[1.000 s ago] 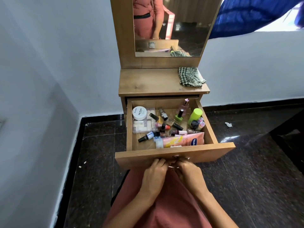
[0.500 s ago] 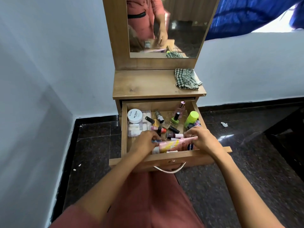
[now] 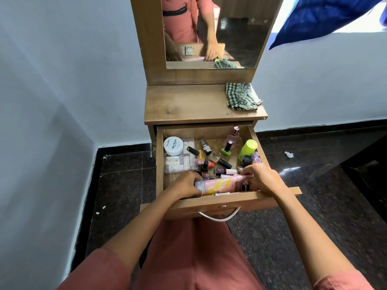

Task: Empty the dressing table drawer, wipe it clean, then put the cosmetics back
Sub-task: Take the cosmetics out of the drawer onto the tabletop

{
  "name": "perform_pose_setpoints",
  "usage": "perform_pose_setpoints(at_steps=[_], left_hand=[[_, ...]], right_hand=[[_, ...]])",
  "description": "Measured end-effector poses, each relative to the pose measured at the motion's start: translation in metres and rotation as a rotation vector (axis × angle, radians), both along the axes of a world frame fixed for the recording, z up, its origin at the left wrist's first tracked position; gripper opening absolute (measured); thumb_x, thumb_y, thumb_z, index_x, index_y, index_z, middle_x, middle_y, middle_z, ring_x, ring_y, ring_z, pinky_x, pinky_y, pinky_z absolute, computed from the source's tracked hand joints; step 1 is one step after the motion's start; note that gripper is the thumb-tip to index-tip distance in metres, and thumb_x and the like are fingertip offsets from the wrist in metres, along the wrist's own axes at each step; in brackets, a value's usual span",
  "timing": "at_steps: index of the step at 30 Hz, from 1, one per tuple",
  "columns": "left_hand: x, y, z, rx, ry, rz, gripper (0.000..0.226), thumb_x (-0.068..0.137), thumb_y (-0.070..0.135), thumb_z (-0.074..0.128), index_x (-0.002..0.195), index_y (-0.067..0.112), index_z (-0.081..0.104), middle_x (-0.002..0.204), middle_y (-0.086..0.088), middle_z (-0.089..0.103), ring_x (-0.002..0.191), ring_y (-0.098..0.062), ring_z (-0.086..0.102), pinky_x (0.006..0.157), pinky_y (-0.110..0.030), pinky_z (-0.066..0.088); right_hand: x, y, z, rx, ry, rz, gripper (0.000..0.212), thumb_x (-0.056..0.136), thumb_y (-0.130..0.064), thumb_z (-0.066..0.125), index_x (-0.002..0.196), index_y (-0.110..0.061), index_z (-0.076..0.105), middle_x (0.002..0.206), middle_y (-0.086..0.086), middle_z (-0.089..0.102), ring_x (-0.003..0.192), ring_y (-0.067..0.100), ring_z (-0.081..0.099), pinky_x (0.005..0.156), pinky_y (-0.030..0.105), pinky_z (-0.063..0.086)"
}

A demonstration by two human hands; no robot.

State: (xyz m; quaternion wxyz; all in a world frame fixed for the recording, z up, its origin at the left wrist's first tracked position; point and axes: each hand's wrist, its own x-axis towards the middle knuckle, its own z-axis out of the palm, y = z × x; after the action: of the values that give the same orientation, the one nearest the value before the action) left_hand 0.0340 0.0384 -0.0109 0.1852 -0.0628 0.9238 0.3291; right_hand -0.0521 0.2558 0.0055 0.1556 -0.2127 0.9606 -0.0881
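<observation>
The wooden drawer (image 3: 226, 203) of the dressing table stands pulled out, full of cosmetics. A pink tube (image 3: 222, 185) lies across its front. My left hand (image 3: 185, 185) grips the tube's cap end and my right hand (image 3: 260, 178) curls round its other end. Behind them lie several nail polish bottles, a white jar (image 3: 173, 145), a clear case (image 3: 181, 162), a green polish bottle (image 3: 226, 150), a lime-capped bottle (image 3: 248, 148) and a pink perfume bottle (image 3: 232, 137).
A checked cloth (image 3: 240, 96) lies on the right of the wooden tabletop (image 3: 188, 105), below the mirror (image 3: 211, 32). White walls close in on the left and behind. Dark tiled floor (image 3: 314, 206) spreads to the right, and a blue fabric (image 3: 324, 15) hangs at top right.
Both hands left the drawer handle and reached into the drawer's front. They now hold the two ends of the pink tube. The view has shifted closer.
</observation>
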Motion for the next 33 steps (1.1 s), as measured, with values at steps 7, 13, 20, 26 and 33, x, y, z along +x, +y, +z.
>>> perform_pose_setpoints(at_steps=[7,13,20,26,33], left_hand=[[0.006,-0.007,0.013,0.146,0.044,0.108,0.05,0.076,0.012,0.069,0.124,0.015,0.054,0.128,-0.004,0.055,0.112,-0.017,0.053,0.09,-0.027,0.043],[0.015,-0.018,0.046,0.542,0.161,0.317,0.053,0.076,0.007,0.071,0.121,0.025,0.051,0.125,-0.001,0.052,0.11,-0.015,0.052,0.085,-0.027,0.05],[0.005,-0.04,0.075,0.836,0.295,0.587,0.041,0.076,0.013,0.071,0.114,0.012,0.055,0.109,-0.004,0.06,0.097,-0.019,0.063,0.082,-0.031,0.056],[-0.038,-0.064,0.099,0.855,0.382,0.705,0.037,0.082,0.014,0.066,0.116,0.002,0.055,0.102,-0.008,0.062,0.088,-0.015,0.064,0.069,-0.015,0.055],[-0.099,-0.088,0.1,0.453,0.503,0.809,0.018,0.089,0.022,0.058,0.075,0.011,0.06,0.078,-0.008,0.058,0.078,-0.02,0.055,0.07,-0.03,0.042]], right_hand=[[-0.002,0.003,0.026,-0.352,-0.083,-0.148,0.019,0.077,-0.009,0.069,0.095,-0.015,0.071,0.1,0.009,0.068,0.094,0.023,0.061,0.083,0.042,0.051],[0.001,0.001,0.057,-0.667,-0.208,-0.217,0.019,0.077,-0.003,0.069,0.091,-0.015,0.069,0.093,0.013,0.07,0.079,0.012,0.065,0.062,0.015,0.052],[-0.005,-0.028,0.074,-0.986,-0.17,-0.38,0.052,0.079,-0.004,0.067,0.126,-0.007,0.046,0.109,0.011,0.055,0.093,0.019,0.059,0.073,0.029,0.053],[-0.037,-0.071,0.076,-0.969,-0.078,-0.373,0.051,0.078,-0.003,0.069,0.125,-0.008,0.048,0.12,0.016,0.058,0.096,0.019,0.062,0.083,0.039,0.055],[-0.093,-0.12,0.072,-0.715,0.194,-0.283,0.039,0.082,-0.007,0.065,0.12,0.0,0.057,0.12,0.016,0.063,0.105,0.024,0.061,0.095,0.023,0.043]])
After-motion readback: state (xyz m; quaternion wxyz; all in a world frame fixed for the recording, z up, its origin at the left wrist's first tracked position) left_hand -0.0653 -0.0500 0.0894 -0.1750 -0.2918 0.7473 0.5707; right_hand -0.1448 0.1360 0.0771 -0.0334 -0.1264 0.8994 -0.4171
